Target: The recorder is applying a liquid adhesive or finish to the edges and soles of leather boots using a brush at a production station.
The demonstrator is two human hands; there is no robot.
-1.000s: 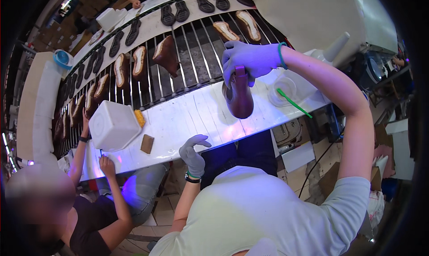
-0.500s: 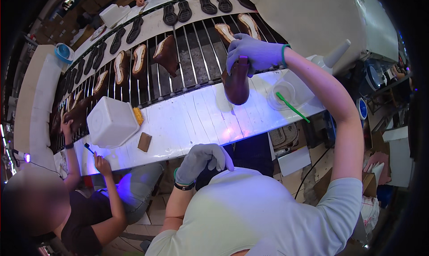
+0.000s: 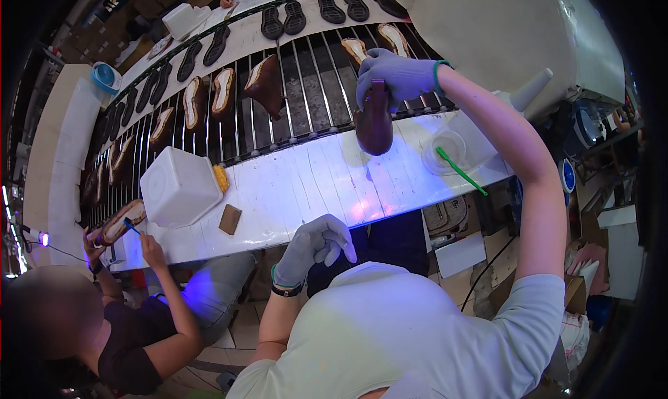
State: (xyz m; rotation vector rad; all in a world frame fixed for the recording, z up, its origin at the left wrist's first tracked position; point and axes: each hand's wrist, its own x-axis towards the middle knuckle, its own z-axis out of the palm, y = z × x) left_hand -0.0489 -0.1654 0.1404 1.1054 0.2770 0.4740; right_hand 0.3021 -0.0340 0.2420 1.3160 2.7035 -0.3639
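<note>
My right hand (image 3: 396,75), in a pale lavender glove, is closed on a dark brown shoe upper (image 3: 376,131). The upper hangs with its rounded end down, over the far edge of the white bench (image 3: 292,190); its other end is partly covered by my fingers. In front of my body my left hand (image 3: 316,249), gloved in grey-white, hovers near the bench's front edge. Its fingers are loosely bent and apart, with nothing visible in them. Just beyond my right hand, two uppers with pale undersides, one an upturned upper (image 3: 392,38), rest on the metal roller rack (image 3: 316,79).
Right of the shoe stands a clear tub (image 3: 445,152) with a green-handled brush (image 3: 463,171). Left are a white plastic box (image 3: 179,190), a yellow sponge (image 3: 221,179) and a brown block (image 3: 229,219). Black soles (image 3: 271,22) line the far shelf. A co-worker (image 3: 146,329) brushes an upper at left.
My right hand and the shoe stay nearly in place. My left hand's fingers have loosened slightly. The co-worker has brought an upper from the rack to the bench, with the brush against it.
</note>
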